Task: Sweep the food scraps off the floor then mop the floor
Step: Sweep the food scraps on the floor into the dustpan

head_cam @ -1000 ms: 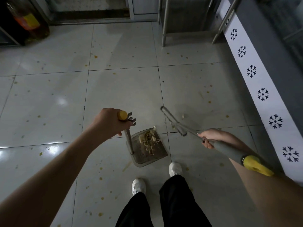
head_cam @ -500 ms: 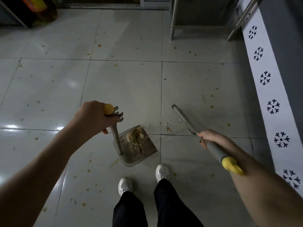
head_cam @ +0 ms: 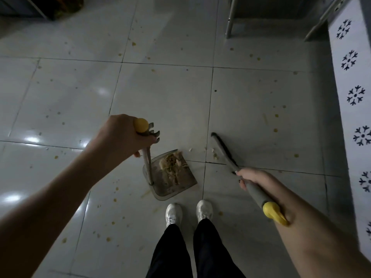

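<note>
A grey dustpan rests on the tiled floor just ahead of my shoes, with a heap of food scraps in it. My left hand grips the yellow-capped top of the dustpan's upright handle. My right hand holds the grey broom by its shaft; the yellow handle end lies against my forearm. The dark bristles touch the floor to the right of the pan. A few loose scraps lie between the bristles and the pan's lip.
Small yellow-brown specks and stains dot the white floor tiles all around. A white panel with black snowflake marks runs along the right. Metal table legs stand at the back right, a dark object at the back left.
The view has tilted down and closer. The broom head has come down onto the floor beside the pan, and a few scraps now lie in front of the bristles. The dustpan stays put.
</note>
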`<state>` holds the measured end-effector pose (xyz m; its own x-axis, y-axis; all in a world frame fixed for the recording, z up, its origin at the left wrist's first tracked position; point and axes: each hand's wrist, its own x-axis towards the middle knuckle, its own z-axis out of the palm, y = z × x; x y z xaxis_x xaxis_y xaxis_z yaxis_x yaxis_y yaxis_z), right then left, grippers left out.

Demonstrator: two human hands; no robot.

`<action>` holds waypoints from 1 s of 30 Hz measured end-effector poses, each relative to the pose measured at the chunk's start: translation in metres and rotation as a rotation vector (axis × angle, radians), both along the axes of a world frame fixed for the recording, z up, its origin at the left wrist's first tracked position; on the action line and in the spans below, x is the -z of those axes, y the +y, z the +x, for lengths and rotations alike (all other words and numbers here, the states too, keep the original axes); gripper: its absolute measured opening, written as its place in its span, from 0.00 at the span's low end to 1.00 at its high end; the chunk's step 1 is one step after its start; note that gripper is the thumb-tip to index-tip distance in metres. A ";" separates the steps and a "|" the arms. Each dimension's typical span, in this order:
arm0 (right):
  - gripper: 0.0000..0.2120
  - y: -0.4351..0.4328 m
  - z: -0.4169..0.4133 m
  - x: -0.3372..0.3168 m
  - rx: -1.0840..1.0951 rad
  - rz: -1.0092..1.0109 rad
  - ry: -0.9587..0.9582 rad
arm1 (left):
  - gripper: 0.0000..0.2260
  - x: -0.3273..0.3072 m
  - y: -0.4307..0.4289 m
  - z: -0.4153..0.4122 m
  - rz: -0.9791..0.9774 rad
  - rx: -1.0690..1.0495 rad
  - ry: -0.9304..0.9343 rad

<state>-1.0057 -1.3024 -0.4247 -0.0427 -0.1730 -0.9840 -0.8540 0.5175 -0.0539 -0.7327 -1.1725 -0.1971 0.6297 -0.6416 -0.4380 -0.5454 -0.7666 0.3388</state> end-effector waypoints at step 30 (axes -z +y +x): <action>0.18 0.034 0.093 0.014 -0.118 0.295 -0.102 | 0.12 0.009 -0.007 0.019 0.039 0.094 -0.009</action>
